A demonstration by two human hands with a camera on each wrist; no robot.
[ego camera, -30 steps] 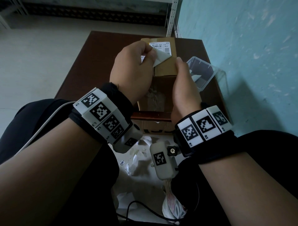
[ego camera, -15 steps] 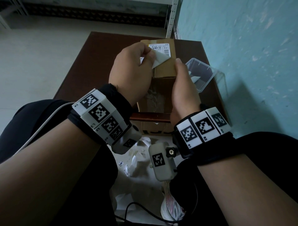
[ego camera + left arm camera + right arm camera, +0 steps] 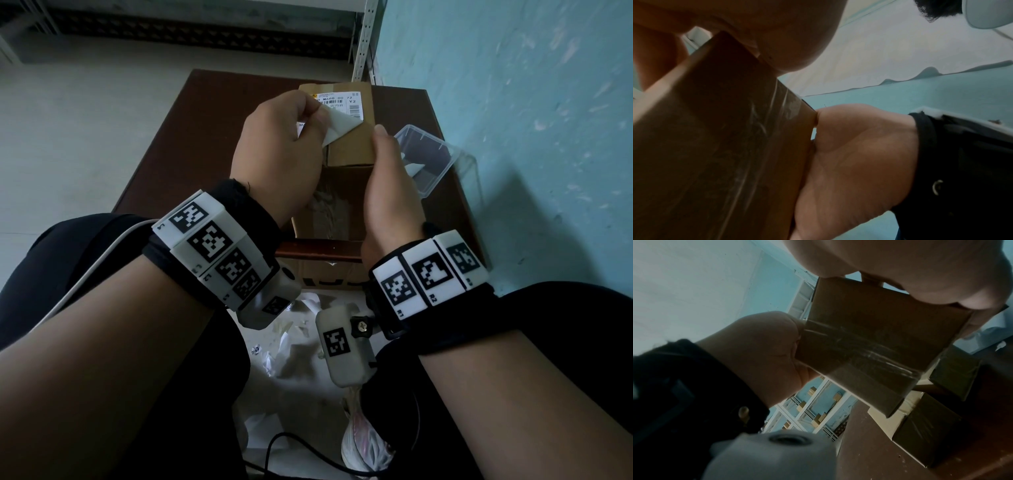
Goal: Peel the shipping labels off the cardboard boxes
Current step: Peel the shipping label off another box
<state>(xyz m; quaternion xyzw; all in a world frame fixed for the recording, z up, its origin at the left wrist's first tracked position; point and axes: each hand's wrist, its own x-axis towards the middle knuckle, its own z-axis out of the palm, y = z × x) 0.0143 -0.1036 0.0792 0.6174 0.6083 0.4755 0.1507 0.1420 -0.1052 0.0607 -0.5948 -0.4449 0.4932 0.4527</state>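
Observation:
A brown cardboard box (image 3: 352,150) is held above the dark brown table (image 3: 212,113), tilted toward me. A white shipping label (image 3: 339,104) sits on its top face, its near corner peeled up and folded back, showing the blank white underside. My left hand (image 3: 284,144) pinches that lifted corner between thumb and fingers. My right hand (image 3: 390,181) grips the box's right side, thumb up along the edge. The wrist views show the box's taped underside (image 3: 869,340) between both palms, with the tape (image 3: 756,146) shining.
A clear plastic container (image 3: 428,161) holding a white scrap stands on the table right of the box, by the teal wall (image 3: 531,137). More cardboard boxes (image 3: 931,426) lie on the table below. Torn paper scraps (image 3: 291,329) litter the floor between my knees.
The box and both hands have shifted slightly. The left hand keeps its pinch on the label corner, and the peeled flap looks about the same size.

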